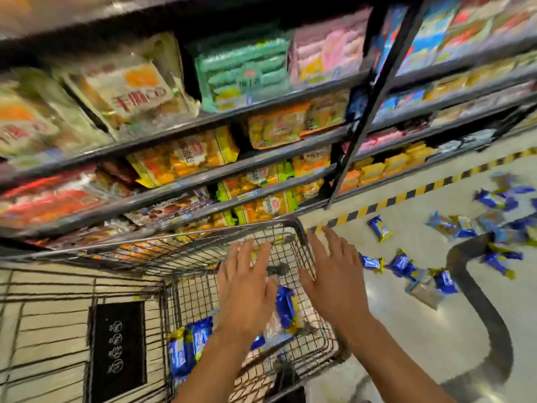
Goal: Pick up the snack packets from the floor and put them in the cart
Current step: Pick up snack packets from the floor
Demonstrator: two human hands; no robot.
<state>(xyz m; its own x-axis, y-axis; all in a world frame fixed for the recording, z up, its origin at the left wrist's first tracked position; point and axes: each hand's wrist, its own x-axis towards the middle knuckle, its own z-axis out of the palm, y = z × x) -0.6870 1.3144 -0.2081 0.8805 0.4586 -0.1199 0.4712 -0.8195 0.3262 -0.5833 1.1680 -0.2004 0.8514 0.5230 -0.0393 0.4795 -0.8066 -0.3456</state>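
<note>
A wire shopping cart [300,232] stands below me, close to the shelves. Blue and yellow snack packets [189,349] lie in its basket, and one more packet [286,308] is between my hands inside it. My left hand [247,283] hovers over the basket with fingers spread and nothing in it. My right hand [334,274] is beside it at the cart's right rim, fingers straight and empty too. Several more blue snack packets [402,264] are scattered on the pale floor to the right.
Shelves [186,181] stocked with bagged goods run along the far side. A yellow and black striped line [406,194] marks the floor at their foot. A dark curved band [476,301] crosses the floor on the right. A black sign [117,349] hangs in the cart's back panel.
</note>
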